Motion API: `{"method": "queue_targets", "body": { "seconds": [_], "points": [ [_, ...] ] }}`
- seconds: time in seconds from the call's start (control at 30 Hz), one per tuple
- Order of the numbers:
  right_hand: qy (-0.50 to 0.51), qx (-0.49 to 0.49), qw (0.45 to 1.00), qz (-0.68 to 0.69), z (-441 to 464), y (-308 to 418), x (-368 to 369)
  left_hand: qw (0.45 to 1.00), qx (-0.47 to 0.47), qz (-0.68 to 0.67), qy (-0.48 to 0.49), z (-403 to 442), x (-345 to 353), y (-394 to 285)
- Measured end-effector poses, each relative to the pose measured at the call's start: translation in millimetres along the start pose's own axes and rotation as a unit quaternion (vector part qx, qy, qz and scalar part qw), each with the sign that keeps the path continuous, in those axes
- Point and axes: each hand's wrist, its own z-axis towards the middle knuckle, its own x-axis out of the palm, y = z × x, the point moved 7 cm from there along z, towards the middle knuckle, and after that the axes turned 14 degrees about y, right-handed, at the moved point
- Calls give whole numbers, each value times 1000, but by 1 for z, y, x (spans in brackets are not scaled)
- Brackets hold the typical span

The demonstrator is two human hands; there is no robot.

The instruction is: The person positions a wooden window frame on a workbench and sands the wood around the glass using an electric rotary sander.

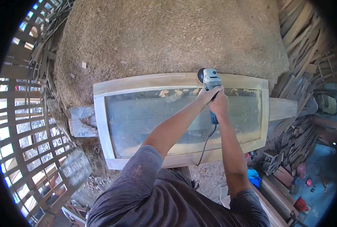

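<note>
Both my hands are closed around an angle grinder [212,80], held with its head pointing away from me. My left hand [208,94] wraps the body just behind the head, and my right hand [220,102] grips close behind it, partly overlapping. The dark round disc [201,75] is tilted on edge at the far rail of a pale wooden frame [145,83]; whether it touches the wood I cannot tell. Inside the frame sits a dusty glass-like panel [149,113] with tan patches along its edges. A black cord [205,145] trails from the grinder across the panel towards me.
Thick timber [83,121] supports the frame, sticking out at both sides. Beyond rises a large mound of wood shavings [168,38]. A slatted lattice wall [28,132] stands left. Stacked wood offcuts [301,140] line the right, with a blue bag [254,178] near my right elbow.
</note>
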Motion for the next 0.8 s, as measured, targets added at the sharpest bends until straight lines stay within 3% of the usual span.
{"method": "queue_targets", "body": {
  "seconds": [0.17, 0.4, 0.47, 0.6, 0.67, 0.8],
  "points": [
    [43, -2, 999, -13, -1, 69, 43, 999, 37, -29, -18, -38, -68, -17],
    [62, -72, 995, -28, -17, 146, 91, 994, 43, -62, -74, -107, -135, -30],
    [105, -131, 985, -25, -15, 171, 114, 990, 49, -69, -109, -121, -164, -30],
    [124, -145, 981, -28, -15, 228, 155, 984, 66, -113, -122, -157, -224, -40],
    [142, -143, 978, -51, -11, 229, 158, 981, 73, -143, -109, -152, -228, -39],
    [127, -116, 985, -9, -9, 189, 120, 992, 58, -56, -94, -122, -182, -39]
  ]
}}
